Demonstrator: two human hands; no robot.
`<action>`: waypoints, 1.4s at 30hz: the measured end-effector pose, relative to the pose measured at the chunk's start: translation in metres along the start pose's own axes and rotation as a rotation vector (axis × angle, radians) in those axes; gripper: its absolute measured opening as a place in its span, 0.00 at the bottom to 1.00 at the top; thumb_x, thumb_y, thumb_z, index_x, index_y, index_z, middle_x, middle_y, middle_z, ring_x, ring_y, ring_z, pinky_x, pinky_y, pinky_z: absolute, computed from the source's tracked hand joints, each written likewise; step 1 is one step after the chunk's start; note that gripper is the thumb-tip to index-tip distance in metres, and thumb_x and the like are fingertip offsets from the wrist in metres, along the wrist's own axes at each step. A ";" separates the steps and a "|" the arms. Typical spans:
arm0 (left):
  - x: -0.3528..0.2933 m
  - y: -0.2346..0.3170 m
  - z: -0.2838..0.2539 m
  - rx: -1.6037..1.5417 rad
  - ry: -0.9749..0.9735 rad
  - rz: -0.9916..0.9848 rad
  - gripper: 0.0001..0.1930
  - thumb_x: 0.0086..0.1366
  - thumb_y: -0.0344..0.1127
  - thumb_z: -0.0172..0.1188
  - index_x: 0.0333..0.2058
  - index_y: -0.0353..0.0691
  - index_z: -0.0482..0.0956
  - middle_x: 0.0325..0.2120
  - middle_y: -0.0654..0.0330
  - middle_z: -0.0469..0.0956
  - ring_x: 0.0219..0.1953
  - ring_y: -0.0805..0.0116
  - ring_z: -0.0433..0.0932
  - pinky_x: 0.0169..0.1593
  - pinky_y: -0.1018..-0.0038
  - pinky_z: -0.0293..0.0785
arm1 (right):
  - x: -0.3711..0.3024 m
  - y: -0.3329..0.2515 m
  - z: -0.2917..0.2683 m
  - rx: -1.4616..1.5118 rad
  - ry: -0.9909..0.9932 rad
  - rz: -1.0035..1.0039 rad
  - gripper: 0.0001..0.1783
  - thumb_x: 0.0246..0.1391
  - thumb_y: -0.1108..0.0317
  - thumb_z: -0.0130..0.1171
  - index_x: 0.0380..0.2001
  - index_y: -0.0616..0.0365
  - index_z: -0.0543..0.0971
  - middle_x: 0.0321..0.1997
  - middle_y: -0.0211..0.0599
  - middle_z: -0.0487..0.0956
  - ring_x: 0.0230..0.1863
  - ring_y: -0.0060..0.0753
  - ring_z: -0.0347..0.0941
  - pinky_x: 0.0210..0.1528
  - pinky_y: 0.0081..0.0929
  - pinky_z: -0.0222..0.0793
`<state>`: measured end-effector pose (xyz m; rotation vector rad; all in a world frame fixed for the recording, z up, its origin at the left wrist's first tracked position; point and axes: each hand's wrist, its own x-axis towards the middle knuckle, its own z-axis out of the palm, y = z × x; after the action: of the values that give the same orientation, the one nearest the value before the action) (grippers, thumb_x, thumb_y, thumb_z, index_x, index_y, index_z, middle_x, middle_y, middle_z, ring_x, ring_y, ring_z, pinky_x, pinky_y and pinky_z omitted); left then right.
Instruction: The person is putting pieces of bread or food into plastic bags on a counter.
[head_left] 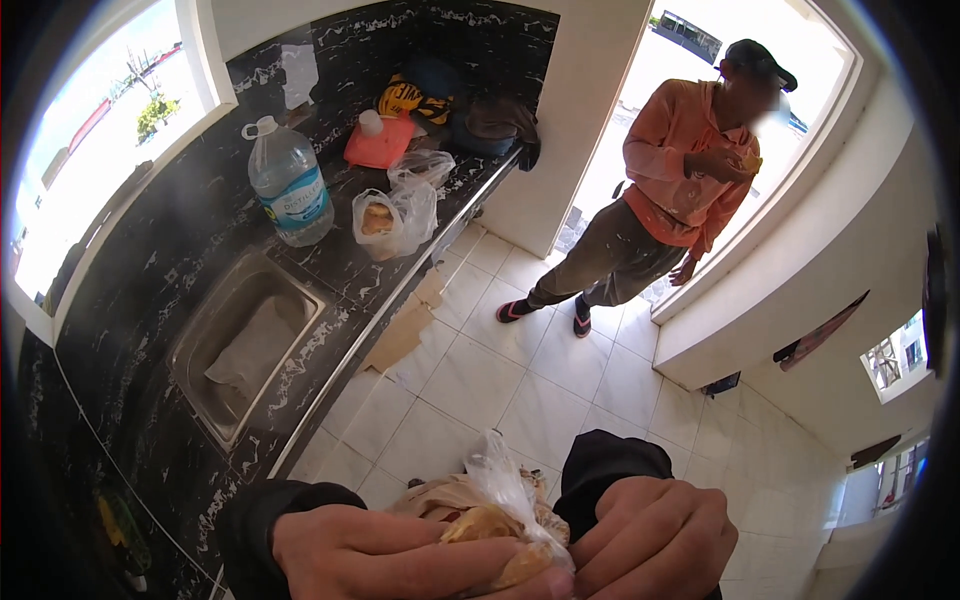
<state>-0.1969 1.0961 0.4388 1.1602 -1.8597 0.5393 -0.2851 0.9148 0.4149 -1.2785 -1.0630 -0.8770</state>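
Note:
Close in front of me, both hands are on a small clear plastic bag (503, 485) with golden-brown bread-like food (485, 522) inside. My left hand (385, 548) is closed on the bag, its fingers pressed along the food. My right hand (655, 535) has its fingers curled and pinches the right side of the bag. The fingertips meet low in the picture, so part of the bag and its opening are hidden. Black sleeves cover both wrists.
The dark marbled counter (350, 290) at left holds a steel sink (180, 375), a large water jug (285, 185), a white plastic bag (408, 215) with bread, a red container (380, 140) and bundled cloth items (490, 125). A person (680, 170) in an orange hoodie stands in the doorway, holding food.

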 end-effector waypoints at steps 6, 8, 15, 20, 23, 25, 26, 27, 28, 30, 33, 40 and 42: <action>0.024 -0.033 0.035 -0.058 0.055 -0.131 0.12 0.56 0.32 0.66 0.41 0.43 0.84 0.35 0.57 0.82 0.37 0.64 0.81 0.33 0.76 0.80 | -0.013 -0.004 -0.047 -0.091 0.028 -0.051 0.01 0.48 0.79 0.64 0.26 0.64 0.81 0.38 0.47 0.81 0.33 0.39 0.77 0.32 0.30 0.76; 0.029 -0.055 0.043 -0.054 -0.032 -0.030 0.11 0.57 0.33 0.65 0.41 0.44 0.84 0.37 0.55 0.82 0.38 0.63 0.81 0.34 0.75 0.80 | -0.013 -0.007 -0.063 -0.174 0.050 0.007 0.01 0.48 0.79 0.63 0.27 0.64 0.81 0.38 0.47 0.80 0.33 0.39 0.77 0.31 0.30 0.76; 0.014 -0.111 0.103 -0.216 0.156 -0.255 0.15 0.60 0.41 0.62 0.47 0.57 0.82 0.41 0.50 0.80 0.36 0.59 0.80 0.42 0.67 0.80 | -0.024 0.020 -0.120 -0.347 0.029 0.230 0.05 0.51 0.72 0.63 0.30 0.63 0.80 0.37 0.48 0.79 0.32 0.41 0.77 0.32 0.31 0.78; -0.012 -0.133 0.121 -0.103 0.218 -0.307 0.16 0.59 0.43 0.63 0.48 0.61 0.81 0.41 0.50 0.80 0.36 0.57 0.79 0.36 0.71 0.78 | -0.035 0.061 -0.138 -0.224 0.033 0.297 0.06 0.52 0.71 0.64 0.30 0.63 0.80 0.35 0.48 0.79 0.30 0.39 0.77 0.31 0.30 0.78; -0.016 -0.140 0.122 -0.083 0.317 -0.429 0.18 0.58 0.40 0.63 0.49 0.60 0.78 0.40 0.51 0.80 0.36 0.56 0.79 0.34 0.72 0.78 | -0.027 0.081 -0.147 -0.159 0.030 0.368 0.06 0.51 0.71 0.64 0.31 0.63 0.80 0.35 0.47 0.79 0.30 0.39 0.77 0.31 0.30 0.77; -0.022 -0.150 0.120 -0.008 0.364 -0.387 0.20 0.56 0.38 0.64 0.49 0.60 0.75 0.40 0.52 0.80 0.36 0.57 0.79 0.33 0.73 0.79 | -0.021 0.096 -0.154 -0.111 -0.043 0.398 0.06 0.51 0.71 0.64 0.31 0.62 0.80 0.34 0.46 0.79 0.30 0.38 0.77 0.31 0.30 0.77; -0.026 -0.155 0.115 0.032 0.363 -0.357 0.21 0.56 0.37 0.64 0.49 0.60 0.75 0.39 0.52 0.80 0.36 0.57 0.79 0.32 0.73 0.79 | -0.018 0.104 -0.153 -0.087 -0.075 0.403 0.06 0.51 0.71 0.63 0.31 0.62 0.80 0.34 0.46 0.79 0.30 0.38 0.77 0.32 0.29 0.77; -0.031 -0.159 0.111 0.072 0.363 -0.326 0.22 0.55 0.36 0.64 0.49 0.60 0.74 0.39 0.53 0.80 0.35 0.57 0.79 0.31 0.73 0.79 | -0.016 0.112 -0.152 -0.064 -0.108 0.408 0.06 0.52 0.71 0.63 0.31 0.62 0.80 0.34 0.46 0.78 0.30 0.38 0.77 0.32 0.29 0.77; -0.036 -0.162 0.104 0.097 0.322 -0.325 0.23 0.54 0.36 0.65 0.49 0.60 0.74 0.39 0.53 0.80 0.35 0.57 0.79 0.30 0.74 0.78 | -0.015 0.120 -0.147 -0.059 -0.106 0.412 0.06 0.51 0.71 0.64 0.30 0.62 0.80 0.34 0.46 0.78 0.31 0.38 0.77 0.32 0.29 0.77; -0.049 -0.168 0.089 0.129 0.289 -0.339 0.23 0.53 0.36 0.66 0.49 0.61 0.75 0.39 0.53 0.81 0.34 0.57 0.80 0.29 0.75 0.78 | -0.012 0.138 -0.136 -0.040 -0.112 0.427 0.06 0.51 0.71 0.64 0.30 0.62 0.80 0.34 0.45 0.78 0.31 0.38 0.77 0.32 0.29 0.77; -0.072 -0.173 0.066 0.140 0.291 -0.361 0.22 0.54 0.37 0.65 0.48 0.61 0.75 0.39 0.54 0.81 0.33 0.57 0.80 0.28 0.76 0.77 | -0.005 0.163 -0.117 -0.072 -0.106 0.485 0.06 0.50 0.71 0.65 0.31 0.62 0.79 0.35 0.46 0.78 0.32 0.39 0.77 0.33 0.30 0.77; -0.144 -0.202 0.005 0.042 0.420 -0.496 0.18 0.57 0.41 0.65 0.47 0.61 0.77 0.38 0.51 0.81 0.33 0.56 0.81 0.28 0.75 0.77 | 0.001 0.239 -0.059 -0.135 -0.168 0.593 0.09 0.55 0.68 0.61 0.32 0.65 0.79 0.33 0.47 0.78 0.29 0.36 0.77 0.32 0.28 0.78; -0.164 -0.204 -0.013 0.039 0.413 -0.595 0.18 0.56 0.41 0.66 0.47 0.59 0.77 0.39 0.52 0.80 0.34 0.56 0.80 0.33 0.72 0.79 | 0.001 0.264 -0.046 -0.098 -0.160 0.686 0.06 0.52 0.72 0.65 0.28 0.64 0.80 0.33 0.49 0.80 0.32 0.40 0.79 0.34 0.33 0.81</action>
<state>0.0205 1.0912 0.2932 1.4247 -1.0887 0.4283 -0.0295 0.8995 0.3366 -1.6716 -0.6254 -0.3080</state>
